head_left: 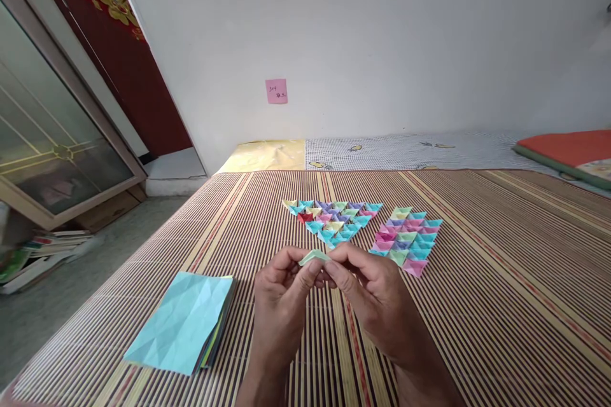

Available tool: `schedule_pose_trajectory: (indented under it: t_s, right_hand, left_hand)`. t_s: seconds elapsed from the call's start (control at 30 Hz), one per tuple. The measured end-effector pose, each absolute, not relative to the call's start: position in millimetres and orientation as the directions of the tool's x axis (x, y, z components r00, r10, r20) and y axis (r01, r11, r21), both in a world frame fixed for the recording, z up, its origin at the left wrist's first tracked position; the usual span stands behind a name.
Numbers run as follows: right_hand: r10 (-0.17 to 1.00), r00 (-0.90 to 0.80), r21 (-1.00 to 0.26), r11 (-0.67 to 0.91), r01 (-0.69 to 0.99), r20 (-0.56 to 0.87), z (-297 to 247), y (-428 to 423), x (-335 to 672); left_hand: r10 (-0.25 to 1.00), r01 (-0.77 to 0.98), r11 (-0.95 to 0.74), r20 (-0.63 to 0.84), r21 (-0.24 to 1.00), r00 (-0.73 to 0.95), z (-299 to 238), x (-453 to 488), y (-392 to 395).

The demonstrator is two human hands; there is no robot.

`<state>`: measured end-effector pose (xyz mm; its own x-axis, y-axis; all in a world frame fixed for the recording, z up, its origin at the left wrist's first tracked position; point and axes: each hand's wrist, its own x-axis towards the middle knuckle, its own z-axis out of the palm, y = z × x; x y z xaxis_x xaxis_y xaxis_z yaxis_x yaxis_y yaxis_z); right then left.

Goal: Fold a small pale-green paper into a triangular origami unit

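Note:
A small pale-green folded paper (pixel 314 257) is pinched between my two hands, bent to a shallow peak in the middle. My left hand (pixel 284 296) grips its left end between thumb and forefinger. At the other end, my right hand (pixel 365 292) holds it the same way, with the remaining fingers curled beneath. Just beyond my hands, a triangular group of small folded paper boats (pixel 334 219) in several colours lies on the mat. A second, slanted block of similar paper boats (pixel 408 238) sits to the right. Left of my hands rests a stack of creased paper sheets (pixel 181 321), light blue on top.
The striped bamboo mat (pixel 501 305) covers the bed. Behind it stands a white wall (pixel 382 32) with a pink note (pixel 276 91). A folded orange and green cloth (pixel 568 149) lies at the far right. Books (pixel 48 248) are on the floor at left.

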<state>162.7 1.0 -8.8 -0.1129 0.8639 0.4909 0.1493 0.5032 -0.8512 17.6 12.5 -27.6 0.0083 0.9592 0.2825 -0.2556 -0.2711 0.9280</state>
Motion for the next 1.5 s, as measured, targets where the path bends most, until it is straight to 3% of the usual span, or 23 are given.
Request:
schedule_pose_trajectory:
  t_s: [0.2, 0.47, 0.7, 1.03, 1.27, 1.5]
  right_hand:
    - [0.875, -0.158, -0.848, 0.483, 0.216, 0.458, -9, 3, 165]
    - [0.870, -0.186, -0.869, 0.481, 0.116, 0.456, -9, 1, 166]
    - [0.893, -0.127, -0.883, 0.448, 0.142, 0.433, -10, 1, 164]
    - [0.888, -0.188, -0.889, 0.444, 0.110, 0.420, -13, 3, 169]
    - [0.903, -0.141, -0.877, 0.428, 0.219, 0.406, -17, 5, 173]
    - [0.904, -0.151, -0.864, 0.428, 0.265, 0.401, -21, 6, 176]
  left_hand:
    - [0.945, -0.168, -0.324, 0.326, 0.931, -0.019, -29, 15, 11]
    - [0.910, -0.083, -0.414, 0.413, 0.907, -0.023, -29, 13, 11]
    - [0.926, -0.111, -0.373, 0.377, 0.921, 0.020, -29, 15, 12]
    - [0.934, -0.134, -0.349, 0.356, 0.927, 0.027, -29, 14, 15]
    - [0.937, -0.108, -0.350, 0.349, 0.931, -0.028, -28, 12, 15]
    - [0.946, -0.115, -0.301, 0.312, 0.947, 0.089, -25, 6, 15]
